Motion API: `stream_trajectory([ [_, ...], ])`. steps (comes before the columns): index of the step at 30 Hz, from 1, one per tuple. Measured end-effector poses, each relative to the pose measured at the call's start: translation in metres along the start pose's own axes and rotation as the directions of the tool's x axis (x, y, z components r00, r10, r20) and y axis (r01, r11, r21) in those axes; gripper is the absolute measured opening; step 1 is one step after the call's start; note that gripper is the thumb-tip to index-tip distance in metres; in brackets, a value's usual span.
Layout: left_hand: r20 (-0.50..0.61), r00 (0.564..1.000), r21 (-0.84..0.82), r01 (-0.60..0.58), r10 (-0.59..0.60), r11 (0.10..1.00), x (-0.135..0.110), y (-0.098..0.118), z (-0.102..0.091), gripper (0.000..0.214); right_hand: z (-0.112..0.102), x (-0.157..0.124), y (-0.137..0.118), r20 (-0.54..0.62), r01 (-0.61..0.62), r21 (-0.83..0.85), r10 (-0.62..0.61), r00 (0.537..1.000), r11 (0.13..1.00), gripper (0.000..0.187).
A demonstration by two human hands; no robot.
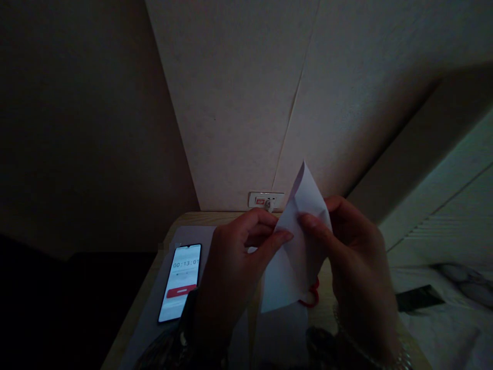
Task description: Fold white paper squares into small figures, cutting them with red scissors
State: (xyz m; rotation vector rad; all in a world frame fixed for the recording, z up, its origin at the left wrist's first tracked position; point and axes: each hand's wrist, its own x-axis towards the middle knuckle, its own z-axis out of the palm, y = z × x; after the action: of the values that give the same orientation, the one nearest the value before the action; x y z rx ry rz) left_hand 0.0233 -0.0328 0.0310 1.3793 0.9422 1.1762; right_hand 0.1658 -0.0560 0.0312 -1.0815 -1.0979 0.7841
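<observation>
Together, left hand [241, 257], right hand [356, 252] pinch folded paper [289, 272]

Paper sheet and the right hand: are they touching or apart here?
Touching. The head view shows it: the right hand has its thumb laid on the near face of the paper, overlapping its edge.

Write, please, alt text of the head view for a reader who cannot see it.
A person's left hand and right hand pinch a folded paper above a wooden table. A lit phone lies at left, a red loop peeks from behind the paper, and a socket sits on the dim wall.
</observation>
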Motion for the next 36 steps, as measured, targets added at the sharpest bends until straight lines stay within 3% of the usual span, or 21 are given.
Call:
stream_trajectory([
  [14,-0.026,0.998,0.059,-0.055,0.057,0.997,-0.002,0.001,-0.002,0.021,0.000,0.000,-0.004,0.054,-0.021,-0.014,0.022,0.998,1.000,0.010],
  [20,0.014,0.993,0.169,-0.119,0.118,0.978,0.002,0.002,-0.004,0.017,-0.003,0.002,-0.004,0.026,0.015,-0.062,-0.014,1.000,0.998,0.017],
  [28,0.049,0.995,0.219,-0.092,0.083,0.971,0.000,0.005,-0.007,0.017,-0.008,0.004,-0.001,0.046,-0.008,-0.061,0.011,0.999,0.998,0.022],
  [36,-0.129,0.990,0.080,-0.053,0.063,0.995,0.004,-0.010,-0.011,0.014,-0.029,0.014,0.001,0.207,0.020,-0.151,0.012,0.978,0.988,0.004],
])
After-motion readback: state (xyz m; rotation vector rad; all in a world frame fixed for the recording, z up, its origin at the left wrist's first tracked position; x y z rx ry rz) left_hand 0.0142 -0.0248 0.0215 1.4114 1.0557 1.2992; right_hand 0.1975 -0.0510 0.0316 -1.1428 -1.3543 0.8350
